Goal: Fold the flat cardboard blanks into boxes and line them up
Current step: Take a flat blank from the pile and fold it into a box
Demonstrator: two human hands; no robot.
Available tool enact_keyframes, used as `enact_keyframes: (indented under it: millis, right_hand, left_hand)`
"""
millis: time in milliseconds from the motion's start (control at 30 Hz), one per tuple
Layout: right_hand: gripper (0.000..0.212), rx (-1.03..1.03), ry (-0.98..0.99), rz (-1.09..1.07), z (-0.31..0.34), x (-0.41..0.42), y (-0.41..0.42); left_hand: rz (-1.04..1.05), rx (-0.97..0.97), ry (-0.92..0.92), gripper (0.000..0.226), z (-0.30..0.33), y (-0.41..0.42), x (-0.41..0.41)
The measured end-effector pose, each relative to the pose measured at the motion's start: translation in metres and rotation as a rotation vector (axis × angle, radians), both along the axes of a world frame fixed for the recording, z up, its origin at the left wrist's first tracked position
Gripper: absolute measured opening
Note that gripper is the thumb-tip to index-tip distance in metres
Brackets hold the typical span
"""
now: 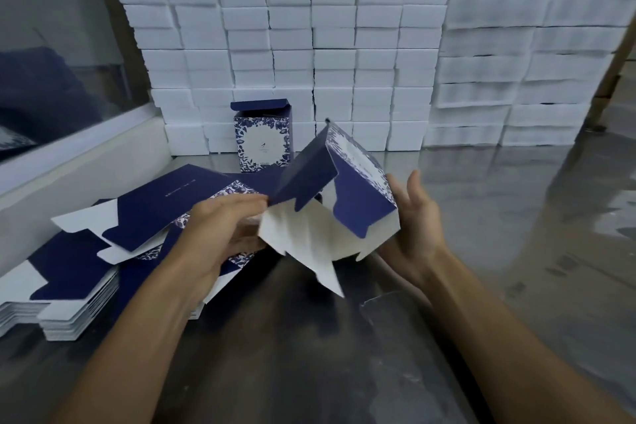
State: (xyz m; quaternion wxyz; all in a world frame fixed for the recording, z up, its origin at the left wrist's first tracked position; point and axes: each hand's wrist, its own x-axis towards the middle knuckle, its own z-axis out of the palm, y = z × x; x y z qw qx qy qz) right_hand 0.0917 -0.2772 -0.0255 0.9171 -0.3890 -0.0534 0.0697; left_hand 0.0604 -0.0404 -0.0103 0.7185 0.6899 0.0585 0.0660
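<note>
Head view: left hand [220,227] pinches the half-opened blank [330,203]; right hand [413,220], fingers straight, steadies its side. Bottom flaps hang loose and may crease. Finished box [263,138] stands behind the blank.

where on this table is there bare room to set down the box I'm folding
Bare steel lies right of your right hand, up to the white block stacks. A smaller gap sits right of the finished box. The left is crowded with flat blanks; your left hand is over them.
</note>
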Motion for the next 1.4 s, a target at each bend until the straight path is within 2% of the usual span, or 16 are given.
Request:
enact_keyframes:
  millis: [133, 233, 300, 400, 433, 500, 600, 667, 767, 900, 967, 1100, 1233, 1300, 1400]
  right_hand:
    - [0.054, -0.379, -0.158, -0.013, -0.005, -0.006, 0.018]
    - [0.035, -0.657, -0.364, -0.053, 0.007, -0.008, 0.038]
    - [0.043, -0.839, -0.477, -0.046, 0.001, -0.006, 0.039]
    - [0.056, -1.165, -0.573, 0.041, -0.012, -0.005, 0.045]
    - [0.061, -1.186, -0.584, 0.071, -0.014, -0.008, 0.047]
    - [0.074, -1.105, -0.571, 0.075, -0.02, -0.016, 0.039]
    - [0.101, -1.071, -0.601, -0.007, -0.017, -0.019, 0.04]
    - [0.105, -0.951, -0.651, -0.03, -0.012, -0.019, 0.041]
    - [0.09, -0.807, -0.68, -0.063, -0.006, -0.024, 0.037]
    - [0.093, -0.793, -0.669, -0.066, -0.011, -0.022, 0.028]
    - [0.081, -0.789, -0.654, -0.083, -0.012, -0.019, 0.026]
    - [0.049, -0.805, -0.506, -0.197, -0.013, -0.013, 0.024]
    - [0.057, -0.887, -0.355, -0.446, -0.017, -0.003, 0.018]
    - [0.052, -0.789, -0.227, -0.452, -0.017, 0.002, 0.014]
    - [0.044, -0.502, 0.01, -0.431, -0.014, 0.008, 0.007]
  left_hand:
    - [-0.092, -0.175, -0.024, 0.039, -0.005, -0.02, -0.001]
    - [-0.263, -0.219, -0.113, 0.045, -0.009, -0.03, -0.004]
    - [-0.287, -0.244, -0.151, 0.048, -0.01, -0.036, -0.008]
    - [-0.262, -0.213, -0.197, 0.039, -0.012, -0.046, -0.013]
    - [-0.244, -0.195, -0.198, 0.035, -0.012, -0.049, -0.014]
    - [-0.169, -0.124, -0.176, 0.028, -0.012, -0.051, -0.017]
    - [0.0, 0.081, -0.157, 0.027, -0.014, -0.051, -0.015]
    - [0.066, 0.156, -0.196, 0.033, -0.013, -0.051, -0.016]
    - [0.037, 0.165, -0.329, 0.052, -0.011, -0.05, -0.016]
    - [0.045, 0.181, -0.365, 0.072, -0.013, -0.043, -0.012]
    - [0.04, 0.183, -0.375, 0.079, -0.014, -0.04, -0.01]
    - [0.049, 0.281, -0.412, 0.068, -0.018, -0.031, -0.004]
    - [0.17, 0.361, -0.396, 0.047, -0.023, -0.028, 0.001]
    - [0.181, 0.414, -0.386, 0.042, -0.024, -0.028, 0.001]
    - [0.175, 0.569, -0.368, 0.041, -0.027, -0.026, 0.003]
